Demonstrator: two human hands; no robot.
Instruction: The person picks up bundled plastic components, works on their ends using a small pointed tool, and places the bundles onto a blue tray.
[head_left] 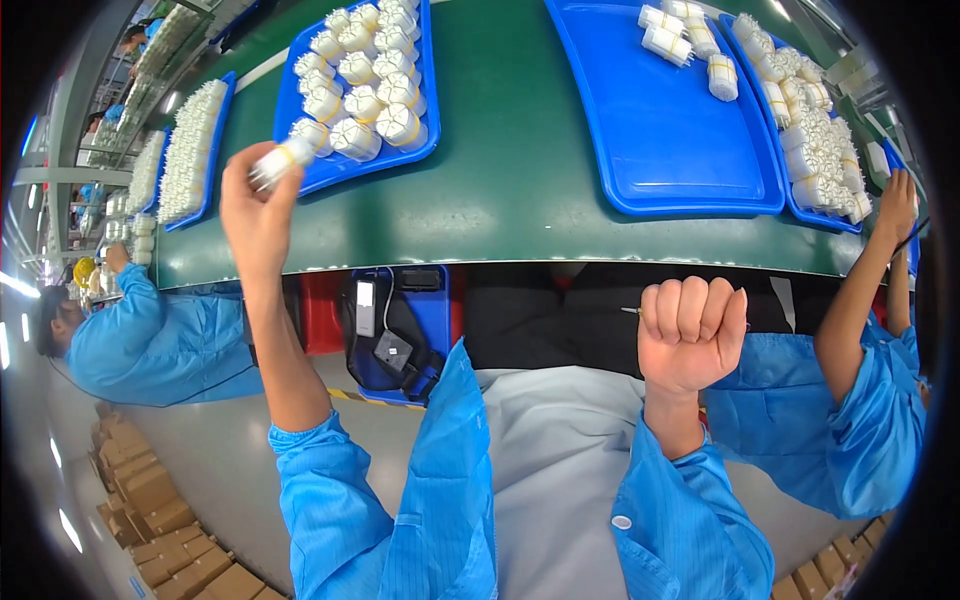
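Note:
My left hand [258, 215] is closed on a white bundle [283, 163] tied with a yellow band, its lower end smeared by motion. It is at the near left corner of a blue tray [434, 130], where similar white bundles [362, 70] stand in rows. My right hand [692, 335] is a fist, held before the bench's front edge. From its left side pokes the thin metallic tip [630, 310] of a slender tool; the rest is hidden in the fingers. Beyond that fist lies a second blue tray [680, 150], with several banded bundles [690, 35] at its far right.
The green bench [490, 170] runs across, with fuller trays of white pieces at left [192, 150] and right [815, 140]. Co-workers in blue sit on both sides; one reaches a hand [897, 208] over the bench at right. A blue bin [425, 320] with electronics stands under the edge.

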